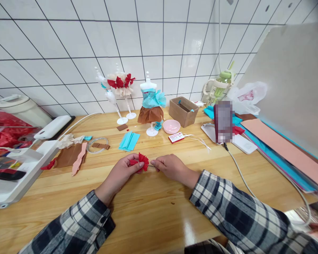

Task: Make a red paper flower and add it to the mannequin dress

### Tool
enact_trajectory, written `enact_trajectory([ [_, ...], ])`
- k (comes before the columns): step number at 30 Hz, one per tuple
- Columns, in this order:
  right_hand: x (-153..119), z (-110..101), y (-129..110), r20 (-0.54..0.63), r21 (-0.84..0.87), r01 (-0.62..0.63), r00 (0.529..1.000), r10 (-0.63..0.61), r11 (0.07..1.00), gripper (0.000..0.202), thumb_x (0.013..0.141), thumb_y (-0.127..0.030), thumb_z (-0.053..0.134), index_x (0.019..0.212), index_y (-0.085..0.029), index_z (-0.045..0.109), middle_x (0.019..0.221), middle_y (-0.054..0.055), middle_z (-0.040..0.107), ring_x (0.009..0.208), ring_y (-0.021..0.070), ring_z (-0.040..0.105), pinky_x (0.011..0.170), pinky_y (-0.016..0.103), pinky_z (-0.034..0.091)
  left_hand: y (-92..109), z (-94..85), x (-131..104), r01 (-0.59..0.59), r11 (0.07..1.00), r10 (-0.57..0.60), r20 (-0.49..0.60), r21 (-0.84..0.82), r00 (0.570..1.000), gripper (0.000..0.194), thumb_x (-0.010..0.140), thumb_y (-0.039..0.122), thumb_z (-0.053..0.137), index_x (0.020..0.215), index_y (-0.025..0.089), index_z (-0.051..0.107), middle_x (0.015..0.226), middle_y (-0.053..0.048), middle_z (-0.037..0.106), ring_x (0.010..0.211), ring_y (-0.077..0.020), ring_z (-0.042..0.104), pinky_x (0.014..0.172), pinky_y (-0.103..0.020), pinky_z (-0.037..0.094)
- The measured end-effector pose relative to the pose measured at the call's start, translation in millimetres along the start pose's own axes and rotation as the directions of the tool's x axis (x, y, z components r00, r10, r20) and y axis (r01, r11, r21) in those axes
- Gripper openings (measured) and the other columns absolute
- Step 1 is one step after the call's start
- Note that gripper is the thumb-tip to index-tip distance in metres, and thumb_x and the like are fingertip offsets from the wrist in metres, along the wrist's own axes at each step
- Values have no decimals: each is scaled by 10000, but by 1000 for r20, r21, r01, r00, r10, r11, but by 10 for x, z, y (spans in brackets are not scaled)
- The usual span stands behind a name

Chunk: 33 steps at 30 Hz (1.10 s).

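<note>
My left hand [125, 169] is closed on a gathered piece of red crepe paper [145, 159], its edge fanned out in ruffles. A thin wire-like strand [151, 166] runs between that paper and my right hand [172, 165], whose thumb and forefinger pinch its end. What the strand is made of is too small to make out. Just beyond my hands lies a pleated turquoise crepe paper piece [129, 141]. Further back stands a small dress form [148, 86] wearing a turquoise paper top [151, 98] and a brown paper skirt [150, 115].
Two more dress forms [110, 97] stand behind. A pink bowl [171, 126], a cardboard box [184, 114] and a phone [223, 121] are at the back. Paper scraps [80, 158] and a power strip [29, 173] lie left; a cable [240, 167] and paper sheets [283, 151] lie right.
</note>
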State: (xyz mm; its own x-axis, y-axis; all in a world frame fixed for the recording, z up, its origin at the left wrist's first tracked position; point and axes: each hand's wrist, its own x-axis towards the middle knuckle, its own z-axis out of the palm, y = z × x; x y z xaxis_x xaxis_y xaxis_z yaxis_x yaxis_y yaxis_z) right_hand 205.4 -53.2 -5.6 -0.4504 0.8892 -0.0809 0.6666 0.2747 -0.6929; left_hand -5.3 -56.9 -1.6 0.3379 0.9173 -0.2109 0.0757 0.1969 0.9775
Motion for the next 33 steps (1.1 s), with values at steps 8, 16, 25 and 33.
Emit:
enact_trajectory([
  [8, -1, -3, -1, -29, 5, -17, 999, 17, 1000, 518, 946, -509, 290, 707, -193, 624, 683, 0, 642, 627, 107, 523, 576, 223, 296, -13, 17, 20, 10, 984, -33, -127, -178, 991, 246, 694, 283, 748, 886, 171, 642, 850, -13, 683, 740, -127, 603, 731, -243, 458],
  [16, -25, -8, -43, -34, 1, -10, 999, 10, 1000, 466, 948, -487, 310, 766, -196, 625, 733, 15, 662, 662, 118, 555, 589, 226, 315, -20, 15, 19, 23, 985, -49, -148, -169, 988, 329, 644, 259, 784, 916, 162, 626, 837, -26, 701, 726, -136, 628, 717, -248, 472],
  [25, -44, 37, -71, -39, -15, -29, 999, 28, 999, 475, 930, -526, 312, 750, -202, 609, 715, 24, 648, 646, 129, 535, 590, 240, 305, 14, 82, 13, -28, 998, 17, -166, -61, 986, 310, 683, 318, 746, 912, 148, 627, 835, -43, 681, 718, -146, 607, 685, -258, 462],
  [33, -22, 41, -99, -167, 415, -80, 972, 162, 906, 378, 812, -524, 532, 895, -177, 657, 601, -40, 485, 557, 94, 416, 532, 215, 307, 16, 91, -2, -22, 981, -13, -180, -192, 984, 270, 681, 266, 755, 890, 154, 624, 841, -19, 675, 724, -123, 603, 715, -246, 476],
])
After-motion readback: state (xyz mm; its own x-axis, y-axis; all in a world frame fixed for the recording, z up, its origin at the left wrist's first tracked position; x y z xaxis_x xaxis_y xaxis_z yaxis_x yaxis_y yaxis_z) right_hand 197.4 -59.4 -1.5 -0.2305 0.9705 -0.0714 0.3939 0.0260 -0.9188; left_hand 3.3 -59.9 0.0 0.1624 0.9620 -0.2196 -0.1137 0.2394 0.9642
